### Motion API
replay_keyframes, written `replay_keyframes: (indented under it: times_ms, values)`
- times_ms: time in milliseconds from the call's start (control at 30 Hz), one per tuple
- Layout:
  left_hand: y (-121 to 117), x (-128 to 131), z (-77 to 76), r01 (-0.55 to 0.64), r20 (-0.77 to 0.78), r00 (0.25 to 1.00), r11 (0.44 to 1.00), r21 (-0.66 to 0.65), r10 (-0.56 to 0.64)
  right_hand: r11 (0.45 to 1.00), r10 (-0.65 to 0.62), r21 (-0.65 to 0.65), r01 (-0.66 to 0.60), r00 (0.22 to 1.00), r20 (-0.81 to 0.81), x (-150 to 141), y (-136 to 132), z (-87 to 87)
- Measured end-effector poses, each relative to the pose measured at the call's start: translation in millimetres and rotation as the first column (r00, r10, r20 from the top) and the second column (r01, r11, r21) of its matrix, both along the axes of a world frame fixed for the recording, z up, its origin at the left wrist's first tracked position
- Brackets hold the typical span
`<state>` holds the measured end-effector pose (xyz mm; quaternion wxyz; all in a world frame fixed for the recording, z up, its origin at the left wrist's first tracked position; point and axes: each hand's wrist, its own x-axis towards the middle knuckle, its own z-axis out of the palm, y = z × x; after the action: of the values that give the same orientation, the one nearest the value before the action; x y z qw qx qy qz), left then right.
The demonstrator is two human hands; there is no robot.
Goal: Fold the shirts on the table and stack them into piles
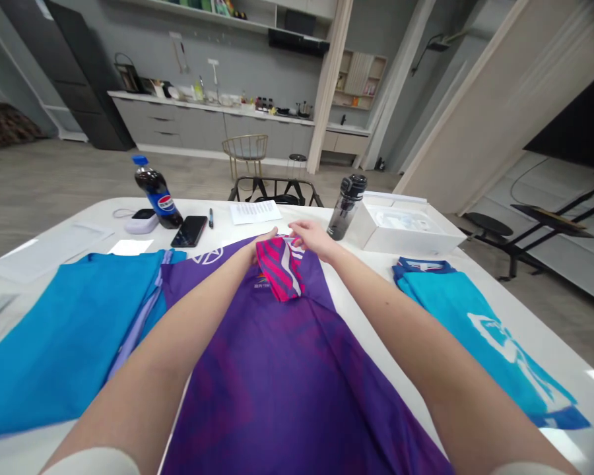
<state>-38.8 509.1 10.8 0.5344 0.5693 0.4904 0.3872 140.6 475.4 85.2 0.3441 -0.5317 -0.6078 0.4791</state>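
A purple shirt point(277, 369) lies spread on the white table before me, its body running toward me. Near its far end, a pink patterned part point(280, 270) with white stripes is folded over onto the purple cloth. My left hand point(264, 243) is closed on the left edge of this fold, its fingers partly hidden by my wrist and the cloth. At the upper right of the fold, my right hand point(311, 237) has its fingers bent in a pinch on the cloth. A white emblem point(208, 256) shows on the sleeve at the left.
Blue shirts point(69, 330) lie at the left, and a folded turquoise shirt point(475, 330) at the right. Toward the far edge stand a cola bottle point(158, 194), a phone point(189, 231), a pen point(210, 218), a paper point(255, 212), a dark tumbler point(346, 208) and a white box point(406, 227).
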Motion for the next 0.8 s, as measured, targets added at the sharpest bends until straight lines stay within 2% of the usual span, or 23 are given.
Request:
replay_keyframes:
  times_ms: [33,100,167,200,267,333,400,500,567,633,700,767,800]
  values:
    - [-7,-11,-2.9,0.013,-0.054,0.998,0.997,-0.073,-0.017,0.995,-0.090,0.067,0.080,0.982,0.166,4,7,-15.4]
    - [-19,-26,-7.2,-0.035,-0.154,0.988,0.985,-0.167,0.009,0.973,-0.192,0.208,0.099,0.849,0.492,20,20,-43.6]
    - [-29,-32,-9.6,-0.130,-0.336,0.937,0.987,-0.091,0.092,0.963,-0.234,0.262,0.066,0.687,0.688,40,32,-65.5]
    - [-33,-32,-10.2,-0.148,-0.436,0.891,0.989,-0.015,0.127,0.965,-0.220,0.259,0.034,0.640,0.736,47,37,-73.8]
    - [-40,-31,-11.1,-0.124,-0.597,0.789,0.989,0.080,0.147,0.972,-0.187,0.233,0.000,0.599,0.779,53,48,-85.7]
    - [-47,-31,-11.9,-0.077,-0.674,0.731,0.994,0.072,0.106,0.976,-0.155,0.216,-0.036,0.585,0.796,50,59,-93.4]
    - [-54,-32,-12.6,-0.054,-0.677,0.730,0.995,0.083,0.096,0.976,-0.125,0.202,-0.077,0.561,0.818,41,68,-98.9]
    - [-57,-40,-11.4,-0.036,-0.621,0.761,0.968,0.248,0.188,0.978,-0.134,0.198,-0.066,0.530,0.837,32,75,-105.6]
    - [-53,-48,-8.6,-0.038,-0.577,0.775,0.930,0.365,0.258,0.966,-0.209,0.258,-0.024,0.518,0.829,32,77,-108.7]
    - [-46,-58,-5.6,-0.057,-0.587,0.748,0.912,0.407,0.309,0.937,-0.304,0.348,0.009,0.510,0.805,35,75,-110.2]
    - [-41,-65,-4.3,-0.080,-0.668,0.665,0.921,0.382,0.335,0.910,-0.374,0.412,0.047,0.521,0.767,39,71,-110.2]
    - [-44,-65,-6.0,-0.090,-0.758,0.528,0.912,0.399,0.383,0.903,-0.390,0.425,0.071,0.555,0.735,41,61,-109.2]
    - [-48,-62,-7.9,-0.057,-0.783,0.471,0.900,0.433,0.406,0.905,-0.373,0.422,0.056,0.580,0.724,42,55,-108.6]
